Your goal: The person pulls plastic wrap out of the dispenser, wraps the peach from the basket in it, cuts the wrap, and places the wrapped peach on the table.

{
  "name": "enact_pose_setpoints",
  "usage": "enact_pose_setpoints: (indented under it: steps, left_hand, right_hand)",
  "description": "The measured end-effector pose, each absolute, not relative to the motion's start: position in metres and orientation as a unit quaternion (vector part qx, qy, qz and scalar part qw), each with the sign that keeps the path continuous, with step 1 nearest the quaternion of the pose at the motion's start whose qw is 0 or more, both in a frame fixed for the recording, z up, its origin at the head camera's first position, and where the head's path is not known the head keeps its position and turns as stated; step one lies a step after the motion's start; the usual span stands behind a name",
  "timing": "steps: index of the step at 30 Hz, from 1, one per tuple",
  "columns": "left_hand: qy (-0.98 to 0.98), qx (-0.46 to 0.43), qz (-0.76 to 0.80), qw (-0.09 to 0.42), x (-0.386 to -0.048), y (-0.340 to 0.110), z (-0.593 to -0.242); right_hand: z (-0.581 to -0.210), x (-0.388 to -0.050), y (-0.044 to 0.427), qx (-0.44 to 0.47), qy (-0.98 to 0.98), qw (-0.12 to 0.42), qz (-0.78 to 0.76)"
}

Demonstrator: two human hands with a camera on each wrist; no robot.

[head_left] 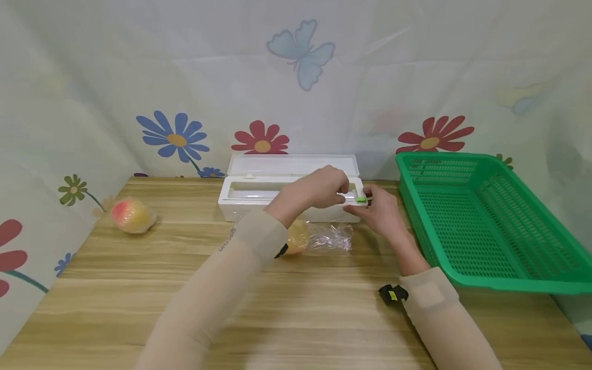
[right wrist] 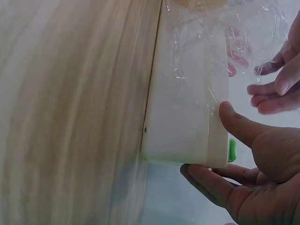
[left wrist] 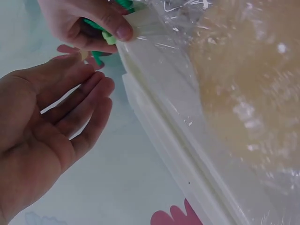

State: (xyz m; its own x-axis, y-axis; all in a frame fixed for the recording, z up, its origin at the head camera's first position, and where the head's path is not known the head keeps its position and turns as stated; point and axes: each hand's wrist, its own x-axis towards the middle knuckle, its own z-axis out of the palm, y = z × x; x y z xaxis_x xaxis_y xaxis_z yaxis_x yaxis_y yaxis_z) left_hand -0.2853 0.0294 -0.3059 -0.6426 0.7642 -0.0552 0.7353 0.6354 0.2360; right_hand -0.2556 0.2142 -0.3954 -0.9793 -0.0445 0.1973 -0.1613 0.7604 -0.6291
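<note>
A white cling film dispenser (head_left: 250,209) stands at the back of the table, its lid (head_left: 293,164) raised and a film roll (head_left: 252,194) inside. My right hand (head_left: 381,210) grips its right end beside a green cutter slider (head_left: 361,199), thumb on the front edge and fingers around the end. Over the dispenser's right half hovers my left hand (head_left: 319,187); its fingers are loosely bent and hold nothing in the left wrist view. A yellowish round fruit (head_left: 297,237), with clear film (head_left: 330,237) around it, lies before the dispenser, partly hidden by my left forearm.
A pink-and-yellow fruit (head_left: 133,216) wrapped in film sits at the table's far left. On the right, a green plastic basket (head_left: 423,231) stands close to my right forearm. A flowered cloth (head_left: 194,67) hangs behind the wooden table (head_left: 296,318).
</note>
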Motion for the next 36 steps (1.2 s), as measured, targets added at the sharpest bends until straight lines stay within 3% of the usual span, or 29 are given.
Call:
enact_pose_setpoints:
  steps: [9,22,36]
  left_hand:
    - [0.918,0.379,0.077,0.09,-0.293,0.057,-0.321]
    - [0.931,0.355,0.083,0.037,-0.299,0.077,-0.329]
    - [0.934,0.345,0.089,0.025,-0.306,0.083,-0.334]
  right_hand:
    - [-0.398,-0.258,0.218,0.056,-0.931,0.089,0.35]
    - [-0.399,-0.258,0.22,0.055,-0.932,0.094,0.346]
    - [-0.4,-0.257,0.221,0.065,-0.934,0.123,0.328]
